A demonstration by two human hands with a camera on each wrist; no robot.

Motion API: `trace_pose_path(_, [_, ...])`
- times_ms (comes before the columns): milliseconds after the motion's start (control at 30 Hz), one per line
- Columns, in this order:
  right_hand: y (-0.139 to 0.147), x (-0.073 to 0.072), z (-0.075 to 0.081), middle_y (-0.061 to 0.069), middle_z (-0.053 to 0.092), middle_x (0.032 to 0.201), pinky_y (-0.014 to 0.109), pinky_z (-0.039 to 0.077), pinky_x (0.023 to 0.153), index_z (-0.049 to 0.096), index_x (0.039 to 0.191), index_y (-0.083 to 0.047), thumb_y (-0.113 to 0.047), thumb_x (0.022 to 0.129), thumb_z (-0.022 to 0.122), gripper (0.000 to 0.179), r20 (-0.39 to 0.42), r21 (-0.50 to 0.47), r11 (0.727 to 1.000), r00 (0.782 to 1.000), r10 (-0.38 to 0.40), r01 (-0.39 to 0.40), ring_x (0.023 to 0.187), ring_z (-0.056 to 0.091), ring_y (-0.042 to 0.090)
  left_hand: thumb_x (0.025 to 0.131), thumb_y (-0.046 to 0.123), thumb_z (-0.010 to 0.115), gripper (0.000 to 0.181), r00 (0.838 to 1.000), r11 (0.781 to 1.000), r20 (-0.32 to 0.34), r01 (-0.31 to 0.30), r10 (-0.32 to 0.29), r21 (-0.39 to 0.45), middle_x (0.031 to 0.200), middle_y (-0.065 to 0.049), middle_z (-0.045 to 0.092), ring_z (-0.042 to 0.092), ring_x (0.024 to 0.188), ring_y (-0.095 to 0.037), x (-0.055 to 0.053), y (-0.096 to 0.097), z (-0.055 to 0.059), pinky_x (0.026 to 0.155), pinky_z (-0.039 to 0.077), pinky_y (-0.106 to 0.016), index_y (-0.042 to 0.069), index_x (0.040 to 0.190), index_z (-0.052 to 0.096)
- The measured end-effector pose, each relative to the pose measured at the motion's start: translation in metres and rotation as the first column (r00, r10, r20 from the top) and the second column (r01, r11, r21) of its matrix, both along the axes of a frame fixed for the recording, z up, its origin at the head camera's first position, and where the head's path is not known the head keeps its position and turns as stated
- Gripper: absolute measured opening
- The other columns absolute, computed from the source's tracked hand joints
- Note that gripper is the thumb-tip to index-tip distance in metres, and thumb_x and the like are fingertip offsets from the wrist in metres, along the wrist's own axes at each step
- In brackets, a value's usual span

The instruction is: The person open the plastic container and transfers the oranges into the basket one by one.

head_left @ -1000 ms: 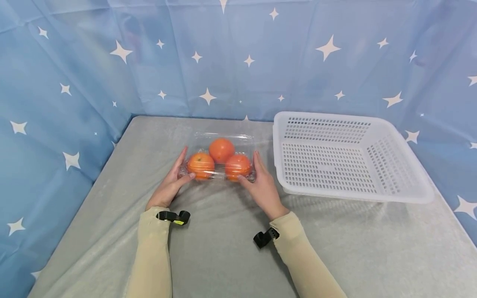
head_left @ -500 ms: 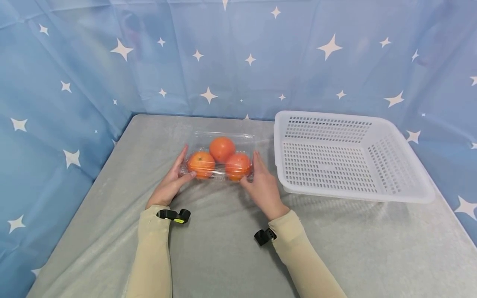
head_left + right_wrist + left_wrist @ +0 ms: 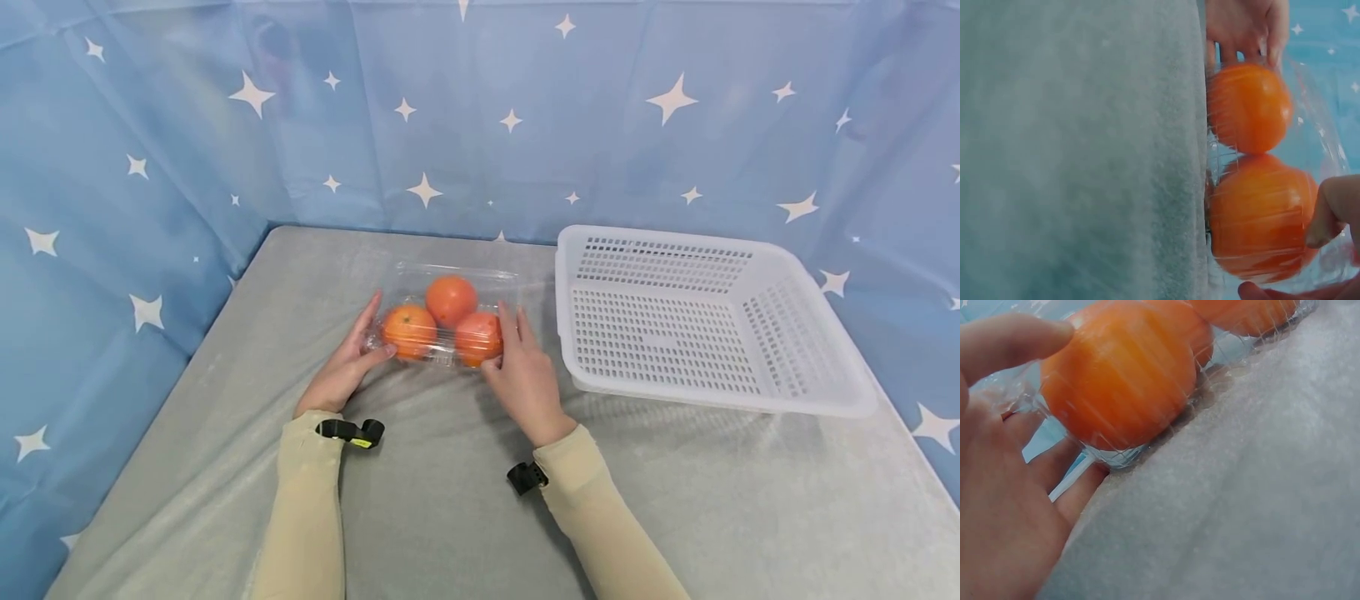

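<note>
A clear plastic fruit box [image 3: 444, 354] with three oranges in it rests on the grey cloth. One orange [image 3: 452, 301] lies behind the left orange [image 3: 408, 332] and the right orange [image 3: 478, 338]. My left hand [image 3: 345, 367] holds the box's left end, thumb at the front and fingers along the side; the left wrist view shows its thumb [image 3: 1016, 344] against the plastic by an orange. My right hand [image 3: 525, 379] grips the right end, its thumb bent at the front corner and fingers over the side. I cannot tell whether the lid is fastened.
Right of the box stands a white perforated plastic basket [image 3: 750, 402], with nothing visible inside. Grey cloth [image 3: 442, 508] covers the table. Behind and at the left hangs a blue curtain [image 3: 457, 150] with white stars.
My right hand has shifted a little leftward, so its fingers now lie over the box's right end rather than beside it. The left hand and the box look nearly still.
</note>
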State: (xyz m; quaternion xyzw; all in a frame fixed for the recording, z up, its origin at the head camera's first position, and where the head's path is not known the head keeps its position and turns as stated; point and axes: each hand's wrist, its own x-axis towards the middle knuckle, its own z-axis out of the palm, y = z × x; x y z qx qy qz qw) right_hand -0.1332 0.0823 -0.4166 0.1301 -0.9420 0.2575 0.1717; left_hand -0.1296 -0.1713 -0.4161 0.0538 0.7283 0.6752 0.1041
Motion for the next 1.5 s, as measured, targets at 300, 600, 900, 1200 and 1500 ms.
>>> trace_pose_path(300, [0.002,0.002,-0.003,0.028,0.04,0.13,0.041,0.044,0.044,0.037,0.135,-0.007,-0.008,0.075,0.054,0.063,-0.076,0.017,0.999,0.997,0.029,-0.028,0.047,0.053,0.03,0.087,0.017,0.057,0.073,1.0,1.0,-0.003,-0.002,0.002,-0.014,0.148,0.01,0.005,0.001,0.134,-0.011,0.0,0.001,0.002,0.106,0.007,-0.045,0.038,0.142,0.013])
trace_pose_path(600, [0.001,0.004,-0.001,0.03,0.036,0.132,0.046,0.047,0.052,0.035,0.136,-0.003,-0.01,0.079,0.049,0.059,-0.055,0.066,0.998,0.998,0.026,-0.023,0.063,0.06,0.038,0.087,0.012,0.055,0.073,1.0,1.0,-0.005,0.001,-0.001,-0.003,0.147,0.012,0.005,0.001,0.134,-0.01,-0.001,0.001,-0.001,0.106,0.007,-0.044,0.037,0.142,0.013])
trace_pose_path(900, [-0.001,0.007,0.001,0.029,0.034,0.133,0.046,0.046,0.048,0.032,0.136,-0.002,-0.012,0.086,0.046,0.053,-0.007,0.096,0.995,1.0,0.022,-0.021,0.057,0.058,0.035,0.087,0.009,0.052,0.074,1.0,0.999,-0.015,0.003,-0.003,-0.032,0.147,0.014,0.005,0.003,0.133,-0.009,-0.001,0.001,-0.003,0.106,0.006,-0.044,0.038,0.142,0.013])
trace_pose_path(1200, [0.001,0.007,0.007,0.03,0.034,0.133,0.049,0.048,0.057,0.033,0.135,-0.003,-0.022,0.09,0.047,0.05,0.042,0.086,0.995,0.998,0.037,-0.04,0.076,0.06,0.041,0.084,0.005,0.051,0.077,1.0,0.999,-0.004,-0.002,0.002,-0.032,0.147,0.015,0.005,0.002,0.133,-0.008,-0.002,0.002,0.001,0.106,0.005,-0.045,0.04,0.141,0.013])
trace_pose_path(1500, [0.002,0.008,0.01,0.029,0.036,0.132,0.05,0.048,0.057,0.034,0.136,-0.005,-0.029,0.092,0.047,0.052,0.067,0.118,0.992,0.997,0.026,-0.033,0.079,0.06,0.04,0.082,0.002,0.051,0.08,0.999,0.999,-0.032,0.004,-0.005,-0.038,0.149,0.0,0.007,0.008,0.134,-0.015,-0.002,0.001,-0.001,0.104,0.01,-0.049,0.041,0.141,0.014])
